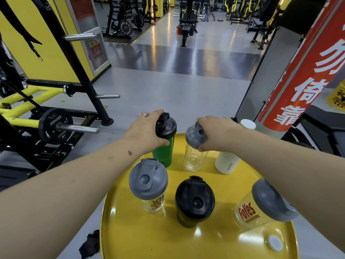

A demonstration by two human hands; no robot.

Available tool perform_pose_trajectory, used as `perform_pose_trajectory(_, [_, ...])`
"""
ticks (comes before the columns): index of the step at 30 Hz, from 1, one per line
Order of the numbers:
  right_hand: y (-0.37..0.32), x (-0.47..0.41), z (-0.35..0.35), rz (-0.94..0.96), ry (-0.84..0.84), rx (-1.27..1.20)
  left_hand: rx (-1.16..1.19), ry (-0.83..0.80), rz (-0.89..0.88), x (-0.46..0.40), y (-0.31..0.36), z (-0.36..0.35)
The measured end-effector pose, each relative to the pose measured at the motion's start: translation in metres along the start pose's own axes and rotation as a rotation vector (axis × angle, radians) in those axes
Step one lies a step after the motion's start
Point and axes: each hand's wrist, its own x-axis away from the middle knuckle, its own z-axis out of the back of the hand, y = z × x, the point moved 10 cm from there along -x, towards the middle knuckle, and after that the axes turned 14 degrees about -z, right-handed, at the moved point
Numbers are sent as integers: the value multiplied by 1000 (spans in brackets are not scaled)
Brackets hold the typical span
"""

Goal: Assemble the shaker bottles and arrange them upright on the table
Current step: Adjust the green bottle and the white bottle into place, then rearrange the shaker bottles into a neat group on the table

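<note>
Left hand (pixel 147 130) clamped over black flip-top lid (pixel 165 126) of green plastic shaker bottle (pixel 162 153), right hand (pixel 216 133) over grey lid (pixel 196 136) of clear shaker bottle (pixel 194 159), both grips closed, at far edge of round yellow counter (pixel 130 230); best seated squarely, twisted until snug.

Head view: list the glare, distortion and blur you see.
Head view: wide-angle bending curves the red banner and rack posts; ceiling lights streak across the gym floor and glint on the yellow table; the clear bottle under the right hand is washed out; the left hand on the green bottle is sharp; far machines are soft.
</note>
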Motion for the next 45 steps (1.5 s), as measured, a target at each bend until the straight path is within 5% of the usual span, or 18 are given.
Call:
perform_pose_trajectory(17, [9,17,4,-52,-104,-86,49,-79,-71,19,8,15])
perform_pose_trajectory(21, [5,50,38,-3,-1,-81,33,-44,-144,52,33,39])
perform_pose_trajectory(24, [-5,83,44,64,-76,-120,88,-328,-226,81,49,21])
perform_pose_trajectory(28, [-24,121,0,120,-438,-62,-69,-673,-258,109,46,-13])
perform_pose_trajectory(31, [-34,129,-33,146,-508,32,-136,-644,-249,109,45,-17])
perform_pose_trajectory(45, [-30,116,-58,124,-306,-52,-120,-523,-239,107,37,-15])
